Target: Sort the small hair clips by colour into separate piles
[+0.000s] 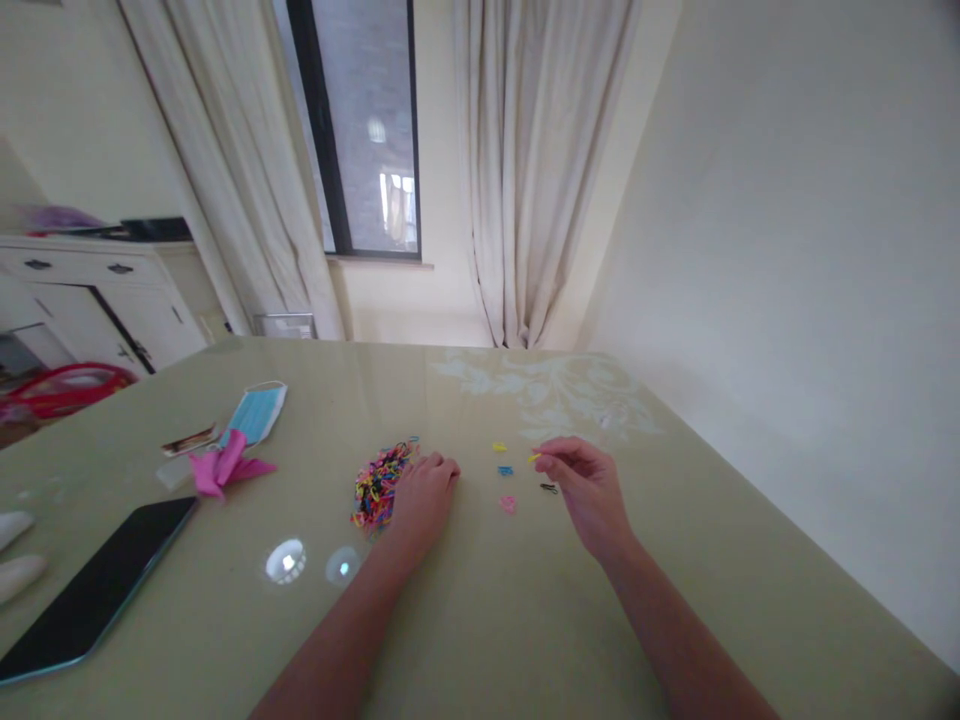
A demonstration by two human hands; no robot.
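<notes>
Between the thumb and fingertips of my right hand [589,488] is a small yellow paper clip [535,457], held just above the table. My left hand [426,495] rests against the right side of a pile of multicoloured paper clips [377,487]. Its fingers are curled together, and whatever may be under them is hidden. Small groups of clips lie between the hands: yellow clips [499,447] farthest away, blue clips [505,470] in the middle and pink clips [508,504] nearest me. Black clips [549,488] lie just below my right fingertips.
The glossy table [480,620] reflects light. To the left lie a black tablet [97,580], a pink cloth-like piece [227,466], a blue face mask [256,413] and a small printed packet [190,440]. A wall [810,300] runs along the right edge; curtains [525,180] hang behind.
</notes>
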